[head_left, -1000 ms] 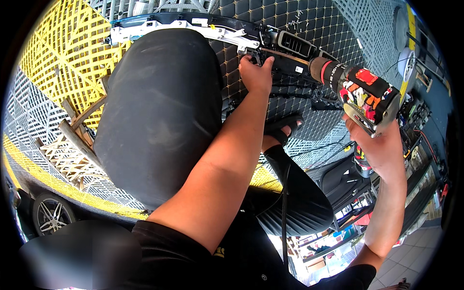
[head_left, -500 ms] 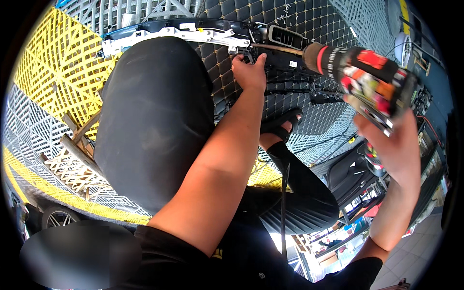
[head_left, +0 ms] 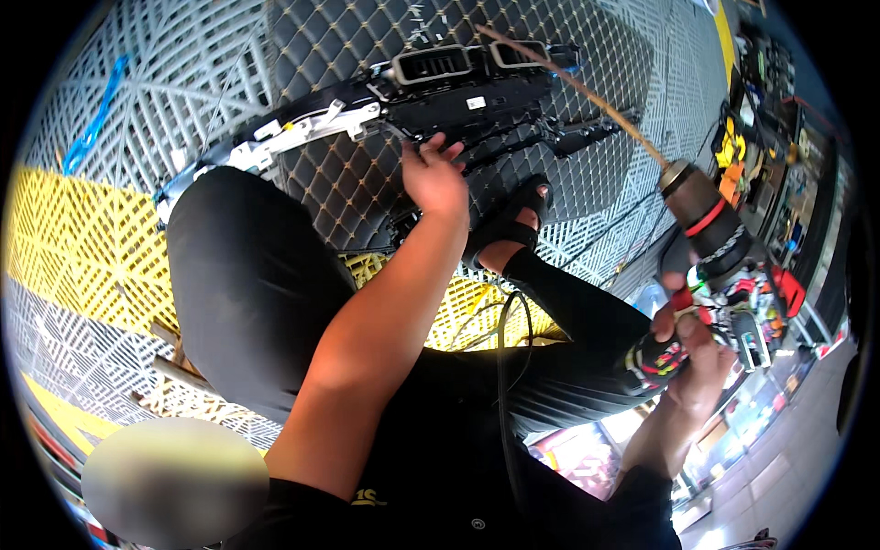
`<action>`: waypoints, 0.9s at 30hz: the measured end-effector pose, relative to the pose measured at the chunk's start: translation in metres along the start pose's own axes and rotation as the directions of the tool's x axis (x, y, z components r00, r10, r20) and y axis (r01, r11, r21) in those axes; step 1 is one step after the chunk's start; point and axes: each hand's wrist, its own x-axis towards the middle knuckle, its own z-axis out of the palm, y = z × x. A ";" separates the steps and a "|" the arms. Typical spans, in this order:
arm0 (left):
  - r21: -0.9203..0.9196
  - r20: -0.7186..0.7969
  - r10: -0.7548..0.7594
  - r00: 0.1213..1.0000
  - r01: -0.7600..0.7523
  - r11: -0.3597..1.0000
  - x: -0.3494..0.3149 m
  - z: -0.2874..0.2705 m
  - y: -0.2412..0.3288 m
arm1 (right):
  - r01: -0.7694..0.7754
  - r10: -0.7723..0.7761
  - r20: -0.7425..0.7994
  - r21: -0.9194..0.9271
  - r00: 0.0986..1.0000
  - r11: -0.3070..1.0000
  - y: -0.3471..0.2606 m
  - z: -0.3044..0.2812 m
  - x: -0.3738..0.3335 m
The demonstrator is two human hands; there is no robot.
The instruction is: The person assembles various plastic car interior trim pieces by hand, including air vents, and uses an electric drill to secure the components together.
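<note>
A cordless drill [head_left: 701, 215] covered in colourful stickers is held by its handle in my right hand [head_left: 697, 362], raised at the right. Its long thin bit [head_left: 587, 90] points up and left, over the far end of a long black car dashboard panel [head_left: 486, 119]. That panel lies on a quilted mat, with a white plastic bracket [head_left: 316, 128] along its left part and air vents [head_left: 435, 64] along its far edge. My left hand [head_left: 435, 179] is open beside the panel's near edge, fingers apart and nothing in them; whether a fingertip touches the panel I cannot tell.
Small pale pieces [head_left: 422, 23] are scattered on the black quilted mat [head_left: 321, 55]. Grey and yellow grid tiles [head_left: 82, 238] surround it. A blue strap [head_left: 96, 119] lies at the far left. Cluttered shelves [head_left: 779, 174] stand on the right, and a black cable [head_left: 502, 367] hangs near my lap.
The drill's bit has come away from the white bracket, and the drill now tilts upward, with my right hand lower and nearer. My left hand has loosened from the panel, fingers spreading.
</note>
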 end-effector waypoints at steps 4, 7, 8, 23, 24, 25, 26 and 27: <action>0.148 0.185 -0.120 0.975 0.093 0.985 -0.026 -0.003 0.005 | -0.219 0.223 -0.085 0.063 0.971 0.974 0.039 -0.021 -0.021; 0.247 0.228 -0.300 0.926 0.243 0.938 -0.036 -0.013 0.009 | -0.327 0.342 -0.070 0.172 0.937 0.929 0.071 -0.030 -0.034; 0.256 0.228 -0.361 0.904 0.302 0.918 -0.037 -0.016 0.009 | -0.328 0.344 -0.053 0.197 0.938 0.924 0.076 -0.028 -0.035; 0.304 0.277 -0.329 0.903 0.242 0.921 -0.003 -0.021 0.001 | -0.505 0.519 0.030 0.291 0.854 0.813 0.126 -0.038 -0.058; 0.286 0.278 -0.342 0.898 0.263 0.922 -0.003 -0.019 0.001 | -0.501 0.513 0.037 0.279 0.858 0.819 0.128 -0.039 -0.059; 0.271 0.286 -0.341 0.895 0.266 0.925 -0.001 -0.019 0.001 | -0.498 0.506 0.044 0.266 0.861 0.825 0.130 -0.041 -0.060; 0.257 0.295 -0.340 0.893 0.269 0.928 0.001 -0.019 0.001 | -0.495 0.499 0.051 0.253 0.865 0.832 0.132 -0.042 -0.061; 0.240 0.308 -0.340 0.889 0.273 0.931 0.001 -0.019 0.001 | -0.492 0.499 0.042 0.256 0.866 0.832 0.130 -0.040 -0.061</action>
